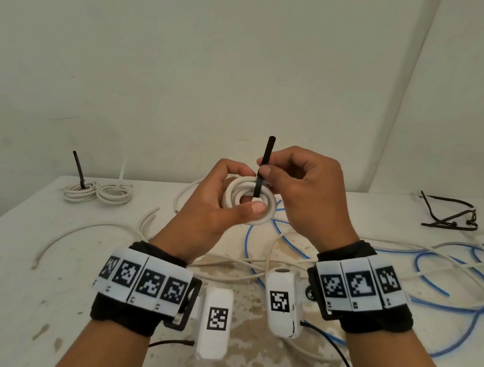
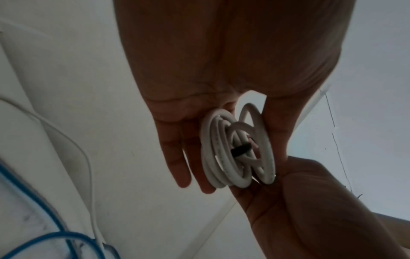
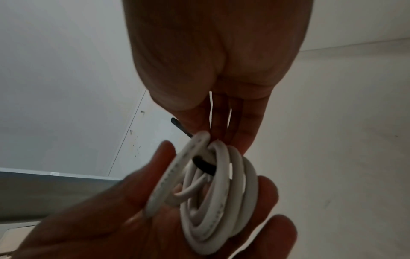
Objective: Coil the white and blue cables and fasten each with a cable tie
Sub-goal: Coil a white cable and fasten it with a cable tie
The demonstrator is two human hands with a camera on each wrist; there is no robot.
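Note:
My left hand (image 1: 227, 193) holds a small white cable coil (image 1: 264, 215) above the table, thumb on its near rim, fingers curled behind it. A black cable tie (image 1: 266, 162) passes through the coil's centre and sticks up. My right hand (image 1: 278, 175) pinches the tie just above the coil. The left wrist view shows the white coil (image 2: 224, 157) with the black tie (image 2: 240, 149) crossing its strands. In the right wrist view the coil (image 3: 219, 201) lies in the left palm, the tie (image 3: 205, 163) looped over it. Loose blue cable (image 1: 449, 270) sprawls on the table at right.
Two tied white coils (image 1: 97, 193) lie at the table's back left, one with a black tie standing up. A bundle of black ties (image 1: 450, 216) lies at back right. Loose white cable (image 1: 92, 229) runs across the stained white table (image 1: 8, 292). A wall stands close behind.

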